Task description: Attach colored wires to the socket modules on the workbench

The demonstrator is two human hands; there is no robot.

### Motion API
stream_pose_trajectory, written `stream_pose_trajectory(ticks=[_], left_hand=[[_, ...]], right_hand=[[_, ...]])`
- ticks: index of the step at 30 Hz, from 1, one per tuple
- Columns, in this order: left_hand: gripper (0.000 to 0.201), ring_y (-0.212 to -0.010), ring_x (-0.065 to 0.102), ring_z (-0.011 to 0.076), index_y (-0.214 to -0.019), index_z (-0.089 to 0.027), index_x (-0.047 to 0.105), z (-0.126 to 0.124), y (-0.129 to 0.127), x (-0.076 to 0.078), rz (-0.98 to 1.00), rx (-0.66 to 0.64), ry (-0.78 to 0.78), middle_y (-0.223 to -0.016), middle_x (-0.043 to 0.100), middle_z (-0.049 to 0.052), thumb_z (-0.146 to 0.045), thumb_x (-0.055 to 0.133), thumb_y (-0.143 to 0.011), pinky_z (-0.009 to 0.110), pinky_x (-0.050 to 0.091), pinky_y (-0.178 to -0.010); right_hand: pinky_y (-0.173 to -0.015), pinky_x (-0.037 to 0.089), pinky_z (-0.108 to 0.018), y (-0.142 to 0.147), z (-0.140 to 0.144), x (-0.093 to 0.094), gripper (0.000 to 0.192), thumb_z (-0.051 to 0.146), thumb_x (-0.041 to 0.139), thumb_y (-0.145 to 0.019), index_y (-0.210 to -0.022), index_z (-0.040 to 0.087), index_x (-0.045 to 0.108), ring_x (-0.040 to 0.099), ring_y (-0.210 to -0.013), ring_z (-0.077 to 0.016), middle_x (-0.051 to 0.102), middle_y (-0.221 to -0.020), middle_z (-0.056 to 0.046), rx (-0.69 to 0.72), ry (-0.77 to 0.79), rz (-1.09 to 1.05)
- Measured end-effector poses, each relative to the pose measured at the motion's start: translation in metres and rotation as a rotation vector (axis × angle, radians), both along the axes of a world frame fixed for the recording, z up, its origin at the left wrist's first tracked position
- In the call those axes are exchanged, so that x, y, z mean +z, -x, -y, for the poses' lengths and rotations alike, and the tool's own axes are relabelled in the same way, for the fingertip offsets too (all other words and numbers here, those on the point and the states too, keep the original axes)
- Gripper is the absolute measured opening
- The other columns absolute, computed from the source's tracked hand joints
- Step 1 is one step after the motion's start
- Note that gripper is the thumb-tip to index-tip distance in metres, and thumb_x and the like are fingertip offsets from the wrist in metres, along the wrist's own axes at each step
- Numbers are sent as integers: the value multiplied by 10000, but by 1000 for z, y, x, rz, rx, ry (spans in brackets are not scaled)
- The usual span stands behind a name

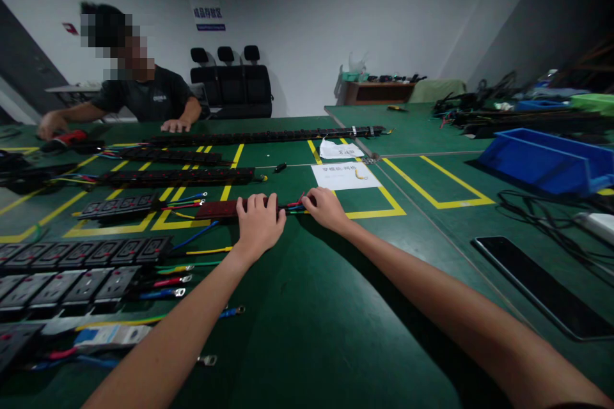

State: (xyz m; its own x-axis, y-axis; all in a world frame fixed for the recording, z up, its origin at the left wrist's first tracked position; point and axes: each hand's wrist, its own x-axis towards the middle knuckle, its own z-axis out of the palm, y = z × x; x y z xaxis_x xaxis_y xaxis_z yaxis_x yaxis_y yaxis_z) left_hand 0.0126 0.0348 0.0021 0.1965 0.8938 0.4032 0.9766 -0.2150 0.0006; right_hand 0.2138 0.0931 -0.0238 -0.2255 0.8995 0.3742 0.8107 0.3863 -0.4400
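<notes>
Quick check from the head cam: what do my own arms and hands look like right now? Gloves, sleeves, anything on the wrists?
Both arms are bare from the bottom edge of the picture to the fingertips. The left hand and right hand wear no gloves, and no watch, band or ring shows. No sleeve is in view. Fingernails look short and unpainted.

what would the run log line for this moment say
left hand: pressing down on dark red socket strip | right hand: on coloured wires at strip end | surface: green table | co-worker: opposite side

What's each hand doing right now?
Left hand: closed over the red strip, gripping it.
Right hand: fingers on the wires; grip cannot be told.
</notes>
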Motion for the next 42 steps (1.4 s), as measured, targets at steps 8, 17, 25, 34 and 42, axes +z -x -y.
stream_pose_trajectory(ticks=[8,17,25,34,42], left_hand=[[511,-1265,543,375,-1400,-153,596,-1,1,-1,-2,-8,-2,-1338,638,210,-424,405,-1011,673,325,-1146],[516,-1281,536,379,-1404,-166,596,-1,1,0,9,-9,17,-1350,636,208,-434,395,-1011,675,316,-1154],[507,-1268,543,375,-1395,-160,598,-1,1,1,-5,-5,10,-1339,639,210,-426,404,-1010,668,327,-1147],[504,-1277,534,379,-1400,-175,597,-1,0,-1,7,6,9,-1343,643,201,-424,414,-1001,662,297,-1165],[505,-1256,546,380,-1388,-162,603,-1,1,-2,7,-11,-8,-1325,643,208,-427,403,-1008,676,323,-1141]], right_hand=[[-735,371,-311,0,0,-1,261,315,544,-1016,-813,192,653,587,-816,-201,678,-855,-68,6,-5,-8],[-731,372,-316,-1,0,0,261,318,542,-1014,-813,195,652,587,-818,-204,677,-852,-68,7,0,-6],[-729,368,-312,0,1,0,265,321,540,-1017,-803,199,638,579,-817,-202,671,-844,-63,6,-7,-5],[-720,366,-314,0,1,-1,267,320,542,-1014,-791,202,629,573,-804,-201,669,-838,-61,0,-6,-10],[-708,360,-313,-1,-1,-1,280,339,541,-1023,-809,195,649,582,-796,-200,683,-842,-71,7,3,9]])
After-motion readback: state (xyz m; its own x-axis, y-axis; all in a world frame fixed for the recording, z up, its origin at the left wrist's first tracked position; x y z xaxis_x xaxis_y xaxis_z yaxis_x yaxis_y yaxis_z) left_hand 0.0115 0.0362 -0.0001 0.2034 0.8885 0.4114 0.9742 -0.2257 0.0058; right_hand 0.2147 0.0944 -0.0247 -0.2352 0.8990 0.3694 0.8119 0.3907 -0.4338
